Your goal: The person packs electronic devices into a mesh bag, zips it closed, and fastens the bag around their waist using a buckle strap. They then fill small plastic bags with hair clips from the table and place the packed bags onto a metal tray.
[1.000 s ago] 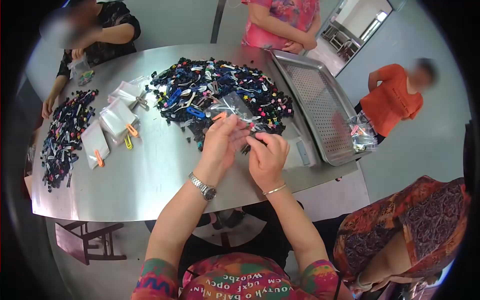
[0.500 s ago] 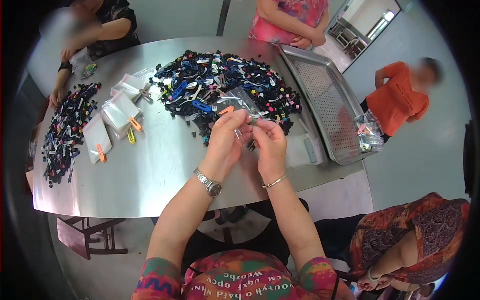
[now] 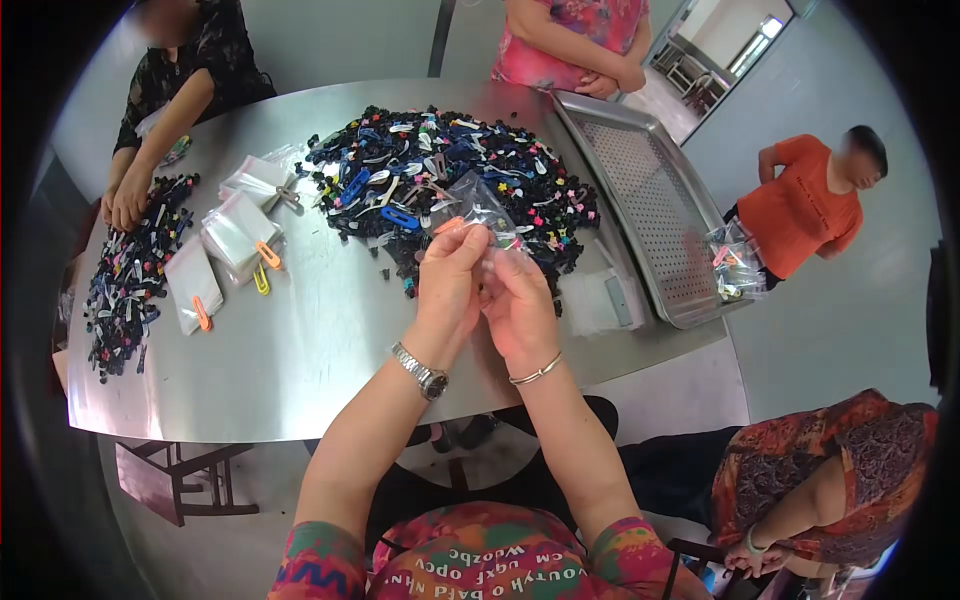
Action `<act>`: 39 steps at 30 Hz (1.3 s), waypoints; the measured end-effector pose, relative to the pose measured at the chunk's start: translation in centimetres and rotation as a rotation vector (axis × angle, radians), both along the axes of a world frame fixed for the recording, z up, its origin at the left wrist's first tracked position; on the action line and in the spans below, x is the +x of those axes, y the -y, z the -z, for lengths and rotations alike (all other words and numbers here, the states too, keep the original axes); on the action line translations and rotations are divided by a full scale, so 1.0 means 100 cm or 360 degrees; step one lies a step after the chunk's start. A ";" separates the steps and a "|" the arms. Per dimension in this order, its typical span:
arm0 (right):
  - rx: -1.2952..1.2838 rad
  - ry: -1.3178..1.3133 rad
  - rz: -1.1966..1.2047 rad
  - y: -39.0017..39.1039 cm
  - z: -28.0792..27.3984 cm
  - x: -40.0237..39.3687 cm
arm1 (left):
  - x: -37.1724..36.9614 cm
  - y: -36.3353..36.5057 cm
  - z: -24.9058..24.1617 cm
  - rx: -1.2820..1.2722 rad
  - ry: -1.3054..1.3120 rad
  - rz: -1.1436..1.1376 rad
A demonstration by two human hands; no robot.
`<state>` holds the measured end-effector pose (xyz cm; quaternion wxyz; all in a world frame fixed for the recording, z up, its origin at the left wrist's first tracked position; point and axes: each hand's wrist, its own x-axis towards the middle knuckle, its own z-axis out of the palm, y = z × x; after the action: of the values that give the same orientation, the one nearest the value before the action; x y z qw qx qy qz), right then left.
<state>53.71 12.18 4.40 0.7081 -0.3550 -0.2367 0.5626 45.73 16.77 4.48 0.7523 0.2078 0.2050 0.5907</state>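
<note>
My left hand (image 3: 452, 285) pinches the edge of a small transparent plastic bag (image 3: 482, 204) over the table. An orange hair clip (image 3: 449, 226) shows at the bag, close to my left thumb. My right hand (image 3: 524, 308) closes on the same bag's near edge, and its fingertips almost meet those of the left. The exact grip of the fingers is partly hidden. Just beyond both hands spreads a large pile of small hair clips (image 3: 540, 180), mostly black with blue, white and coloured ones.
On the metal table (image 3: 330, 370), stacks of plastic bags (image 3: 235, 235) lie left, with clips on them. A second clip pile (image 3: 125, 285) is farther left, under a co-worker's hands (image 3: 128, 200). A perforated tray (image 3: 650, 190) holds filled bags (image 3: 738, 265) at right. Other people stand around.
My right hand has moved slightly left, closer to my left hand, its fingers closing over the bag. The co-worker at far left now has both hands at the clip pile.
</note>
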 end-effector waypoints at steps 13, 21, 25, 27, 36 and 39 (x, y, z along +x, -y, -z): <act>0.0728 0.3075 0.0949 0.021 -0.002 0.006 | -0.005 -0.003 -0.009 -0.0182 0.0110 0.0237; 0.0761 0.3140 0.0820 0.022 0.007 -0.001 | -0.009 -0.006 -0.013 -0.0254 0.0132 0.0212; 0.0713 0.3170 0.0688 0.027 0.003 -0.004 | -0.010 -0.006 -0.012 -0.0276 0.0085 0.0185; 0.0725 0.3183 0.0754 0.028 0.001 -0.006 | -0.010 -0.011 -0.007 -0.0278 0.0094 0.0214; 0.0100 0.3410 0.0683 0.040 -0.001 0.058 | -0.056 -0.043 -0.008 -0.0441 0.0545 -0.0037; -0.0062 0.3404 0.0493 0.019 -0.001 0.077 | -0.058 -0.046 -0.005 -0.0465 0.0570 -0.0072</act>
<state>61.45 10.28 4.52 0.1921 -0.6994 -0.6759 -0.1311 39.92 21.33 5.02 0.7852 -0.0162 0.1564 0.5989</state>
